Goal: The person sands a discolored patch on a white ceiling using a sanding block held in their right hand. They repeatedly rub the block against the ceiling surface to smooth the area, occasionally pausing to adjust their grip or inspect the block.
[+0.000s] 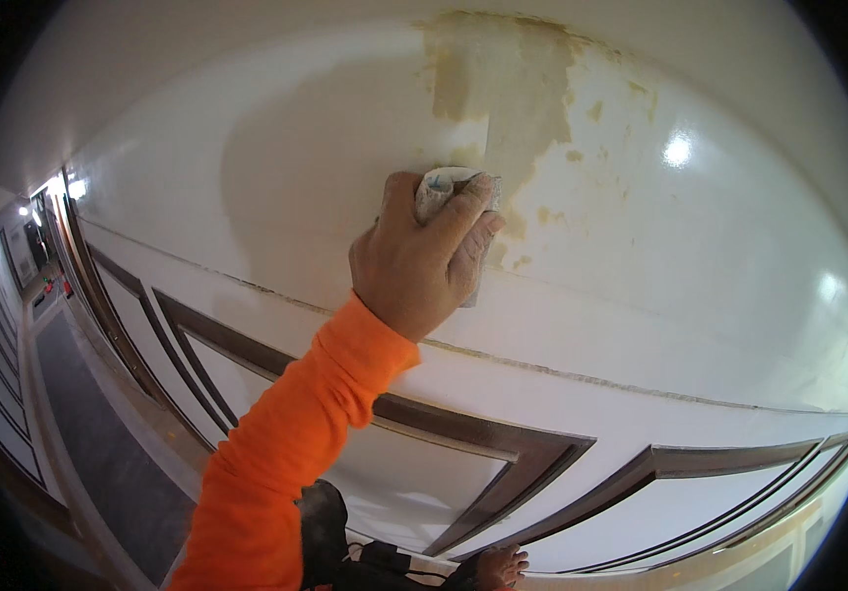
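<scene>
My left hand [419,251], at the end of an orange sleeve, is closed around a folded, dusty whitish sheet that looks like sandpaper [436,190]. It presses the sheet against a glossy white wall [316,148]. The fingers have pale dust on them. Directly above and to the right of the hand, a rough tan and grey patch [532,94] shows where the white coating is gone, with ragged edges and small tan spots. A corner of the sheet shows below the fingers. My right hand is out of view.
Below the hand, a rough horizontal seam [582,377] crosses the wall. Dark brown panel moulding [463,428] runs underneath. A bare foot [498,568] and dark clothing [324,522] show at the bottom. On the left, a corridor with a grey floor strip [99,433] stretches away.
</scene>
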The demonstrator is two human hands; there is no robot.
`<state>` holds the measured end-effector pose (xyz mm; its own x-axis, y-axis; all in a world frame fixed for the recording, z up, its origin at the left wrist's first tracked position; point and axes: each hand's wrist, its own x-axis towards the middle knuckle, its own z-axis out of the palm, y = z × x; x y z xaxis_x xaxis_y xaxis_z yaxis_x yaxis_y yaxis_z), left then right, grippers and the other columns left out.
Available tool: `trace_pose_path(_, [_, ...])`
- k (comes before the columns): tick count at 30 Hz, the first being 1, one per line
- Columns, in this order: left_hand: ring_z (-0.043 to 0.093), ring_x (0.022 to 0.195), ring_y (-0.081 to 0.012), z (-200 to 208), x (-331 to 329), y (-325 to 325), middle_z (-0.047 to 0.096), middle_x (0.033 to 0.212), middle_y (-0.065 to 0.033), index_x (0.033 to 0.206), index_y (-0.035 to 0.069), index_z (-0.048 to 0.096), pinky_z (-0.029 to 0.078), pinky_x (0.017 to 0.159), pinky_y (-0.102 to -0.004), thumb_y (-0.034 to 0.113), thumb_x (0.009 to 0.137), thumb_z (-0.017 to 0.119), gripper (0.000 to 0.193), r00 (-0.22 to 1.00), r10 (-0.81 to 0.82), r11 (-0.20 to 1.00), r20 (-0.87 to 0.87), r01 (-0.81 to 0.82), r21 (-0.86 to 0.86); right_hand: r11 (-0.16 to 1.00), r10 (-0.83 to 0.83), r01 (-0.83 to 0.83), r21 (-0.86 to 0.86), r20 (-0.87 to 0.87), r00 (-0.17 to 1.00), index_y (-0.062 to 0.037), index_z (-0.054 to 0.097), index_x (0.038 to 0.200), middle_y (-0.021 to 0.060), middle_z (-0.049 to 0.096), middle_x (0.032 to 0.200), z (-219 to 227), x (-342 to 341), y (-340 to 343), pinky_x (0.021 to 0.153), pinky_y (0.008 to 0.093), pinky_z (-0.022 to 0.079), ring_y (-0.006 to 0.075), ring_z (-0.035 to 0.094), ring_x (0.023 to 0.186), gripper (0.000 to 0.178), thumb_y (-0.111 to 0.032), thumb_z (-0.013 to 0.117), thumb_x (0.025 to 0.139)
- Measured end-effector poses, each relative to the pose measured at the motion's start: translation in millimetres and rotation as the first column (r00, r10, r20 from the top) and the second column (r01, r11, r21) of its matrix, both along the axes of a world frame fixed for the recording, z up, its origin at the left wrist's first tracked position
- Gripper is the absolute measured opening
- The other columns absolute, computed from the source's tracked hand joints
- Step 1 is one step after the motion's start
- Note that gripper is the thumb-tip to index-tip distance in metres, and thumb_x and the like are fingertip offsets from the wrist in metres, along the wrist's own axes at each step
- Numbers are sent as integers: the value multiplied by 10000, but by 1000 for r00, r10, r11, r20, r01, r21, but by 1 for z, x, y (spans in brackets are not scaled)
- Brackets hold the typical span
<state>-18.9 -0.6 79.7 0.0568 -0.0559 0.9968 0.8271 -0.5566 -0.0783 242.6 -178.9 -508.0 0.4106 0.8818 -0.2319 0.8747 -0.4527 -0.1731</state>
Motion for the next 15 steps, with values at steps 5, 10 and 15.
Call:
trace_pose_path(5, [637,756,-327,73,11,-1,593,920,-144,1064,150,689,531,616,-416,280,819,733,280,1000,-31,996,0,31,79,996,-65,65,66,-2,998,-82,282,1486,311,284,1477,-59,3,5,978,681,349,547,351,1281,765,-547,445,901])
trace_pose_path(10, [637,758,-306,0,2,-3,600,928,-132,1039,129,689,527,612,-402,296,827,728,272,1000,-22,998,-17,21,-56,993,-73,54,-102,-192,979,-94,212,1510,301,257,1502,29,-5,-4,1022,669,307,547,299,1325,788,-547,439,906])
trace_pose_path(15, [638,736,-312,75,17,-4,595,911,-139,1054,144,692,534,617,-400,299,813,742,291,1000,-22,999,15,22,30,973,-229,229,-20,-188,955,-100,292,1480,291,260,1503,2,-6,5,1032,658,303,521,313,1325,710,-507,435,917])
